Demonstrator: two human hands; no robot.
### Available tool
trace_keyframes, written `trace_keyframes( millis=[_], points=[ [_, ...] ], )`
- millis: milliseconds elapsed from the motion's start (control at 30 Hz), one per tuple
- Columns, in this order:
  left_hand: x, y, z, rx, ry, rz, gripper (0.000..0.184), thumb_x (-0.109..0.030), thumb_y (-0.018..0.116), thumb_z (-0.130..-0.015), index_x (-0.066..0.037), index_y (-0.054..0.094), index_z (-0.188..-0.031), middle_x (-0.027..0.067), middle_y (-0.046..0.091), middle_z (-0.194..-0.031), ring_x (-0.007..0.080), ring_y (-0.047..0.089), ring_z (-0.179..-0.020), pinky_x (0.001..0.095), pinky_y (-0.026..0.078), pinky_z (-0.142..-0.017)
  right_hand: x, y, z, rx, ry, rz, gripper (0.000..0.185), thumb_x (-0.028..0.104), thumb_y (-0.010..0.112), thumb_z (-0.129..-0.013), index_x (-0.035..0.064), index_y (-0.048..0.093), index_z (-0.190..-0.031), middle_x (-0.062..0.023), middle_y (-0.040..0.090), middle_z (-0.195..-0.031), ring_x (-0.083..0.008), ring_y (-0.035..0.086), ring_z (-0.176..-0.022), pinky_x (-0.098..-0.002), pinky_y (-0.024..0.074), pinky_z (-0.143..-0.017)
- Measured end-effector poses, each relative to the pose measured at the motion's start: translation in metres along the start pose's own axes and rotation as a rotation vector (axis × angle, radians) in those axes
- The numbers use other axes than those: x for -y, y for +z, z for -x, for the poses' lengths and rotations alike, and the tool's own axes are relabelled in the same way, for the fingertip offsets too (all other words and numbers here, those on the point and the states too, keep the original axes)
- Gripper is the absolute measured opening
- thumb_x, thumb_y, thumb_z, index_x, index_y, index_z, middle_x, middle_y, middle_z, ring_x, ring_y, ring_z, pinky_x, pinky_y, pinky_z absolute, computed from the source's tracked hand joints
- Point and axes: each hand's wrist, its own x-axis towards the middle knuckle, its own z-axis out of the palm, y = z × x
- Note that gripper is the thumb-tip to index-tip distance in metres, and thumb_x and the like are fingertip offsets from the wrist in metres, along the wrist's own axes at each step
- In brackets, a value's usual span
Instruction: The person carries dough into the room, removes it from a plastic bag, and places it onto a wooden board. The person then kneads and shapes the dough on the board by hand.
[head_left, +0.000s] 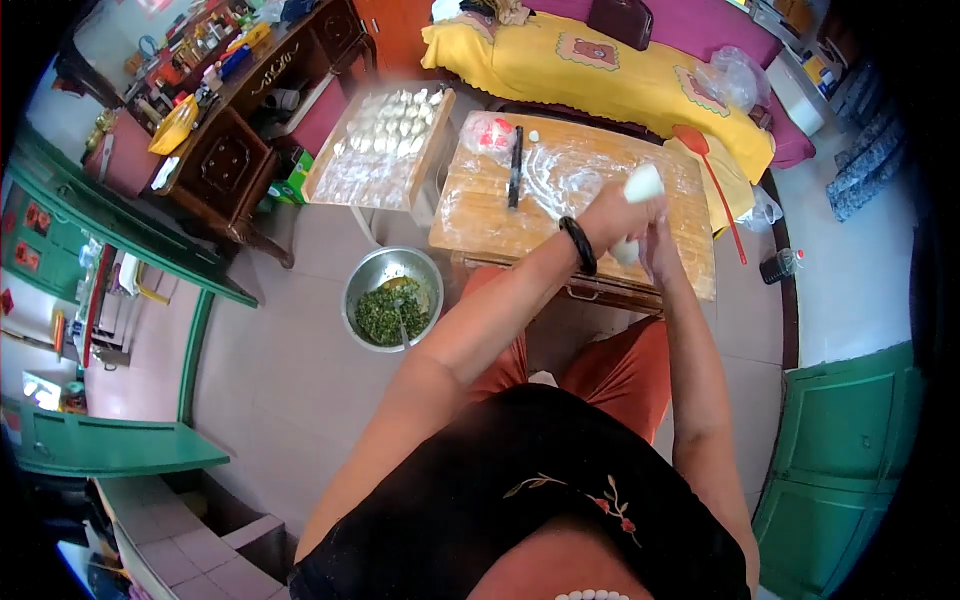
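Observation:
A thick white piece of dough (pixel 643 184) is gripped in my two hands above a floured wooden board (pixel 470 215). My left hand (pixel 608 213), below a black bangle, is closed around it. Against it presses my right hand (pixel 656 248), its fingers closed and partly hidden. Some dough shows above the hands and some below. On the board's left side lie a dark rolling pin (pixel 516 168), a clear plastic bag with red print (pixel 488 134) and a small dough lump (pixel 534 136).
Left of the board, a floured tray (pixel 365 190) carries rows of dumplings (pixel 395 120). A metal bowl (pixel 352 318) of chopped green filling with a spoon stands lower left. A red fly swatter (pixel 712 180) leans at the right, near a dark bottle (pixel 780 266). A yellow-covered sofa (pixel 560 80) stands behind.

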Motion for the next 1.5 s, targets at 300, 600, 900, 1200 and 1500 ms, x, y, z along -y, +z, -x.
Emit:
trace_keyframes(
  millis=[300,600,900,1200,1500],
  points=[
    [0.04,-0.029,-0.004,0.106,-0.006,0.148,0.086,-0.068,0.022,-0.088,0.004,0.036,-0.131,0.0177,0.055,-0.121,0.0256,0.056,-0.111,0.035,0.046,-0.093,0.041,0.079,0.058,-0.092,0.003,0.364,0.012,0.004,0.059,-0.079,0.0009,0.054,-0.089,-0.0042,0.054,-0.065,-0.0131,0.049,-0.049,-0.026,0.0401,-0.044],
    [0.028,0.023,0.049,0.122,0.007,-0.227,0.022,-0.018,0.066,-0.083,-0.003,0.058,-0.096,0.0025,0.061,-0.081,0.0114,0.059,-0.063,0.0245,0.047,-0.05,0.058,0.055,0.009,-0.004,0.015,-0.032,0.053,0.043,0.04,-0.095,-0.0032,0.054,-0.116,-0.0084,0.061,-0.078,-0.0179,0.059,-0.069,-0.0274,0.0495,-0.067],
    [-0.024,0.022,0.046,-0.085,0.028,0.439,0.028,-0.033,0.058,-0.091,-0.008,0.05,-0.082,0.0009,0.05,-0.062,0.0067,0.041,-0.046,0.0231,0.039,-0.046,0.011,0.073,0.08,0.028,0.046,0.07,0.055,0.057,0.043,-0.089,0.0041,0.052,-0.103,-0.0067,0.058,-0.079,-0.0165,0.057,-0.066,-0.028,0.0475,-0.06],
    [0.011,0.012,0.055,0.199,-0.007,0.259,0.075,-0.064,0.018,-0.092,-0.003,0.043,-0.128,0.0143,0.059,-0.114,0.0212,0.055,-0.107,0.0332,0.043,-0.093,0.067,0.108,0.119,-0.119,-0.243,0.218,0.014,0.013,0.059,-0.08,0.0009,0.056,-0.086,-0.0033,0.056,-0.068,-0.0114,0.052,-0.054,-0.0267,0.0424,-0.048],
    [0.007,0.055,0.096,0.076,0.336,-0.366,0.035,-0.027,0.069,-0.083,-0.004,0.057,-0.107,0.0027,0.061,-0.088,0.0111,0.056,-0.069,0.0255,0.047,-0.059,0.047,0.062,0.036,0.127,-0.067,-0.103,0.079,0.064,0.022,-0.091,-0.0043,0.046,-0.122,-0.0195,0.059,-0.113,-0.0251,0.06,-0.098,-0.0378,0.0453,-0.091]
  ],
)
